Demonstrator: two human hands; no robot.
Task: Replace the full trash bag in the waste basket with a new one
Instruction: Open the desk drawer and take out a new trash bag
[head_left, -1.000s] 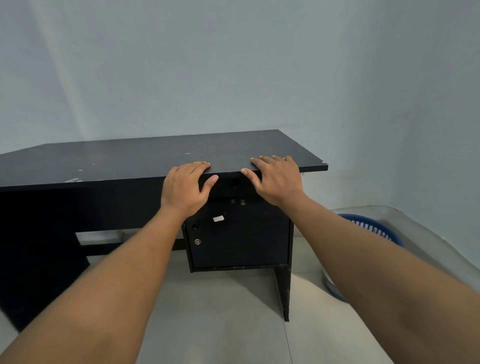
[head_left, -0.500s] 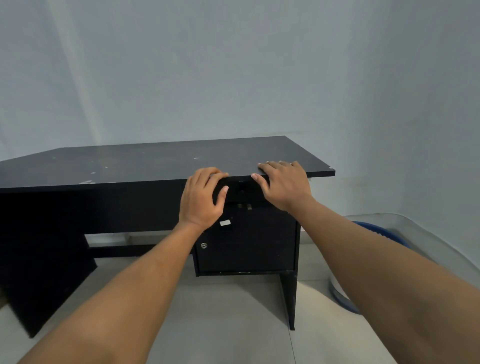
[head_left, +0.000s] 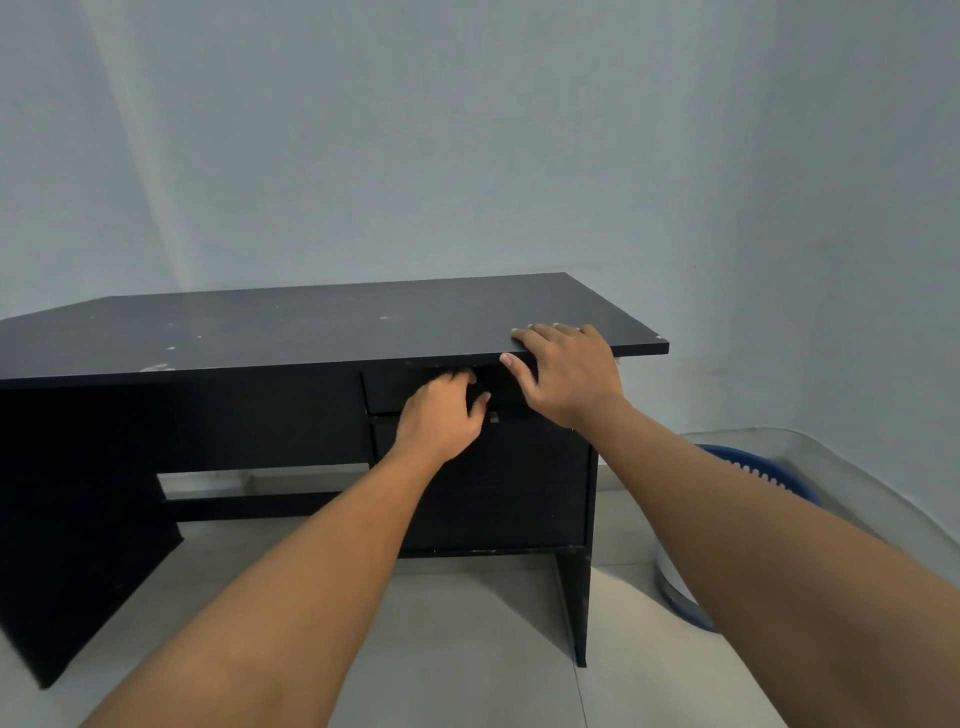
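A blue plastic waste basket stands on the floor to the right of a black desk, mostly hidden behind my right forearm; its contents are out of sight. My left hand is at the desk's small drawer just under the top. Its fingers curl into the dark gap at the drawer's upper edge, thumb below. My right hand rests on the desk's front edge near the right corner, fingers flat on top and thumb in front of the edge. No trash bag is visible.
Below the drawer is a closed black cabinet door. Pale walls meet in a corner behind the basket. Light floor tiles lie in front of the desk, with open leg room under its left part.
My left hand has dropped from the desk's top edge down to the drawer front and curled its fingers into it. My right hand has stayed on the edge. The view has lowered slightly.
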